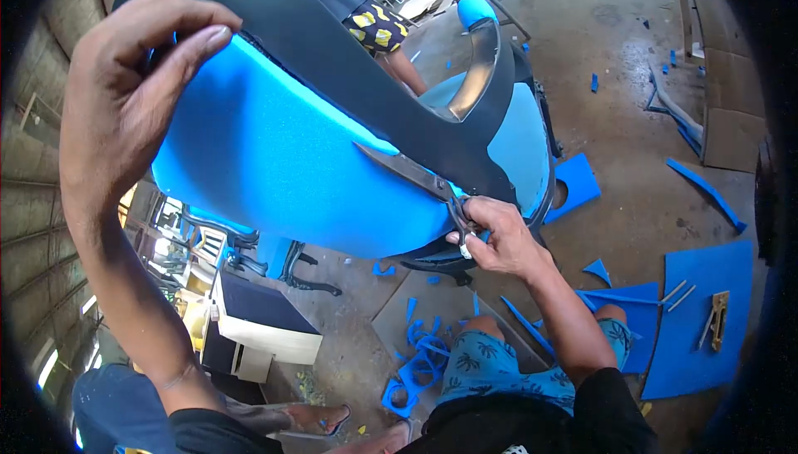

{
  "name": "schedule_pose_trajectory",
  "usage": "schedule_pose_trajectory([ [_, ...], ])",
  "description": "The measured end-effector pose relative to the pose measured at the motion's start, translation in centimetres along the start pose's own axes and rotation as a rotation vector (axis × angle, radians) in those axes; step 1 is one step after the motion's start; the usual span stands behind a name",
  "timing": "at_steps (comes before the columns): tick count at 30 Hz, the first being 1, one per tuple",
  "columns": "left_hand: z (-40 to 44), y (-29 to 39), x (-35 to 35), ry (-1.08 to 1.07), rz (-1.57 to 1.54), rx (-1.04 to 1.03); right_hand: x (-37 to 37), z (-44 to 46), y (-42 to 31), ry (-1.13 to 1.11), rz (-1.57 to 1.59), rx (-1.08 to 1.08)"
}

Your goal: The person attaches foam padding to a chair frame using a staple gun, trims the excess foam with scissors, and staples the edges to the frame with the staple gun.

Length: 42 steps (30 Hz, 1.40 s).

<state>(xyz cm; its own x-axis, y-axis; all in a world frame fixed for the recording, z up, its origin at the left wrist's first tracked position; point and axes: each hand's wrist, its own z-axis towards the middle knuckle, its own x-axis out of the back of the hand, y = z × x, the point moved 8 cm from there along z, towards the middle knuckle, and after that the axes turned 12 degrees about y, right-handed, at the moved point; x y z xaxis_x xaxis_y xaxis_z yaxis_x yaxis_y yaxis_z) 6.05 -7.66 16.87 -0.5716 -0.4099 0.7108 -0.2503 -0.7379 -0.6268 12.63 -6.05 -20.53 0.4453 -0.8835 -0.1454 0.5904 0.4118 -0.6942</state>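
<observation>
A sheet of blue foam (291, 163) spreads over a chair with a dark frame (332, 63). At the upper left, my left hand (125, 96) is closed, its thumb and fingertips pinching the foam's upper edge beside the frame. My right hand (505, 238) grips the handles of dark metal scissors (411, 173). The scissors lie along the seam between foam and frame, pointing left; part of the lower blade is hidden. Behind them is the chair's curved armrest (478, 71) with a blue pad (476, 12) on its end, near a lighter blue padded part (522, 150).
Several blue foam scraps (428, 346) litter the floor. At right are a flat foam sheet (694, 321), a brass-coloured tool (717, 321) and cardboard (734, 105). Another person in patterned shorts (378, 26) is behind the chair. A dark-topped cabinet (266, 313) stands lower left.
</observation>
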Motion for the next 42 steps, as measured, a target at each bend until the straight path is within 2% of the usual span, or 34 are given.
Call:
schedule_pose_trajectory([
  [6, -1.8, 0.4, 0.0, 0.072, -0.038, 0.042, 0.3, -0.2, -0.4, 0.025, 0.025, 0.040],
  [8, -2.4, 0.4, 0.3, 0.069, -0.034, 0.119, 0.5, -0.4, -0.6, 0.043, 0.039, 0.056],
  [10, -3.2, 0.4, 0.3, 0.086, -0.025, 0.139, 0.3, -0.6, 0.0, 0.011, 0.057, -0.041],
  [17, -7.6, -0.7, -1.8, 0.097, -0.065, 0.334, 0.4, 0.1, -1.1, 0.058, 0.066, 0.013],
  [20, -8.7, -0.5, -1.7, 0.150, -0.064, 0.319, 0.3, 0.1, -1.5, 0.050, 0.034, 0.033],
  [33, -10.1, -1.3, -2.5, 0.116, -0.097, 0.364, -0.3, 0.6, -1.4, 0.072, 0.008, 0.032],
  [42, -10.1, -1.0, -2.6, 0.130, -0.088, 0.290, 0.1, 0.9, -2.4, 0.074, 0.044, -0.001],
])
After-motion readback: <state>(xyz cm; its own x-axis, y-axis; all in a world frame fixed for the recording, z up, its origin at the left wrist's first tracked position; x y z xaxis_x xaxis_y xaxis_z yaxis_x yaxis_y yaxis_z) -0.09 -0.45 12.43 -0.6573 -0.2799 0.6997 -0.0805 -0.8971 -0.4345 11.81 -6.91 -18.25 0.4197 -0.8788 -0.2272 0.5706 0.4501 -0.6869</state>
